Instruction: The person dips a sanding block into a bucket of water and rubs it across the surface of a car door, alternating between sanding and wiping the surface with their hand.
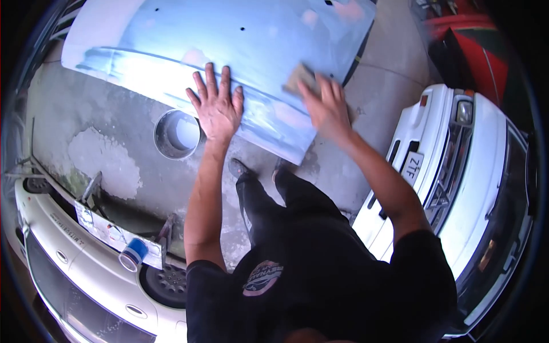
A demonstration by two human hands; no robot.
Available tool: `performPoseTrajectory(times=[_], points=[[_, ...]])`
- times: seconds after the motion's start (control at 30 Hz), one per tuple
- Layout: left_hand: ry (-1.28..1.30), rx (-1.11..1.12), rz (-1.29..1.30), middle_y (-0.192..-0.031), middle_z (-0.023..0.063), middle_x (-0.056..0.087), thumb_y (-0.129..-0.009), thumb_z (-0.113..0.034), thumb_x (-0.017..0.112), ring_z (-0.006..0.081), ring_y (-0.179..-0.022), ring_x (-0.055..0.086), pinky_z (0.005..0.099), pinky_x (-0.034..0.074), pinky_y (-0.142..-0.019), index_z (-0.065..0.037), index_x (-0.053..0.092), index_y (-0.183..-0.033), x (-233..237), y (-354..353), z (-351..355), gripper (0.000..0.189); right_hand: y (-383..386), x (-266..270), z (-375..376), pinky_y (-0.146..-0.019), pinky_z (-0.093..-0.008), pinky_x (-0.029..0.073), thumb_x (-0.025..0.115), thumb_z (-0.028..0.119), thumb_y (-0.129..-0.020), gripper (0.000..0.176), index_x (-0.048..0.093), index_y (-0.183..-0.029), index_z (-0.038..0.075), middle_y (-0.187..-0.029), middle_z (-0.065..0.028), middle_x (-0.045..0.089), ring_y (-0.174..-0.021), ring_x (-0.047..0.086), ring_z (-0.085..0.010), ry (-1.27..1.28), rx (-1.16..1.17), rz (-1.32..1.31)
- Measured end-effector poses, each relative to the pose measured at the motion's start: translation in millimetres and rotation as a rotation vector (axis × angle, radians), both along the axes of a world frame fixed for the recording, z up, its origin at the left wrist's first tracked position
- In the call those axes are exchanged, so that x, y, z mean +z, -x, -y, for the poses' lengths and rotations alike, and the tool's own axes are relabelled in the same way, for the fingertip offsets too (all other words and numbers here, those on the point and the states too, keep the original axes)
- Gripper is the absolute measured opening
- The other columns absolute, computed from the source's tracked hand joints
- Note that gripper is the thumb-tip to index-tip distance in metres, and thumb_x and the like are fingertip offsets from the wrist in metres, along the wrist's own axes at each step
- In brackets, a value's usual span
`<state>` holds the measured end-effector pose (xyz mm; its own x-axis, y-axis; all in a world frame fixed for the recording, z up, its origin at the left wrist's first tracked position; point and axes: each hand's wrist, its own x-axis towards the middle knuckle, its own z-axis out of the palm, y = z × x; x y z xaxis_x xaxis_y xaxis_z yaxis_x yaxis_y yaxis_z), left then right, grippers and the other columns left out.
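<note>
A car hood (274,43), light blue and white with pale pinkish patches, lies in front of me. My left hand (218,110) rests on it near the close edge, palm down with the fingers spread. On the right part of the panel, my right hand (328,108) grips a tan sanding block (298,79). Motion blurs the block and fingertips, so its finer details do not show. Beneath the hood's near edge, just left of my left wrist, a round metal bucket (177,135) with light contents stands on the floor.
A white car (477,171) stands close on my right, with a red vehicle (477,63) behind it. On the left is a silver car (97,268), and beside it a low stand (117,231) holds a blue-labelled can (134,255). My feet are on the concrete floor (154,183).
</note>
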<state>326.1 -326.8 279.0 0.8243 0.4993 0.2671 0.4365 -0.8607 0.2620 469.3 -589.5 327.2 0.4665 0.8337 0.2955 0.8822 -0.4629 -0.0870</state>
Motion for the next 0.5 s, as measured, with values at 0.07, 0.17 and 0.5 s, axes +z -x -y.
performPoseTrajectory(times=[0.07,0.17,0.5], points=[[0.037,0.022,-0.008,-0.179,0.0131,0.026,-0.11,-0.055,0.043,0.0479,-0.164,0.015,0.0721,0.007,-0.128,-0.024,0.045,-0.166,0,-1,1,0.064,-10,3,-14,-0.109,-0.054,0.045,0.065,0.02,-0.102,0.046,0.066,-0.148,0.02,-0.143,-0.0264,0.057,-0.126,0.055,-0.0443,0.07,0.038,0.013],[0.024,0.019,-0.032,-0.178,0.0149,0.026,-0.112,-0.056,0.038,0.0475,-0.165,0.014,0.0704,0.007,-0.13,-0.021,0.046,-0.166,5,0,1,0.065,-99,9,-103,-0.098,-0.052,0.047,0.07,0.022,-0.099,0.05,0.066,-0.148,0.016,-0.126,-0.0247,0.061,-0.11,0.057,-0.0433,-0.053,0.117,0.037],[0.045,0.031,-0.017,-0.179,0.0131,0.026,-0.11,-0.054,0.044,0.0471,-0.164,0.016,0.0729,0.008,-0.128,-0.024,0.044,-0.167,5,-1,-3,0.064,-39,5,-75,-0.095,-0.0563,0.047,0.068,0.023,-0.098,0.052,0.063,-0.149,0.018,-0.126,-0.0225,0.059,-0.116,0.056,-0.0436,0.007,0.169,0.053]])
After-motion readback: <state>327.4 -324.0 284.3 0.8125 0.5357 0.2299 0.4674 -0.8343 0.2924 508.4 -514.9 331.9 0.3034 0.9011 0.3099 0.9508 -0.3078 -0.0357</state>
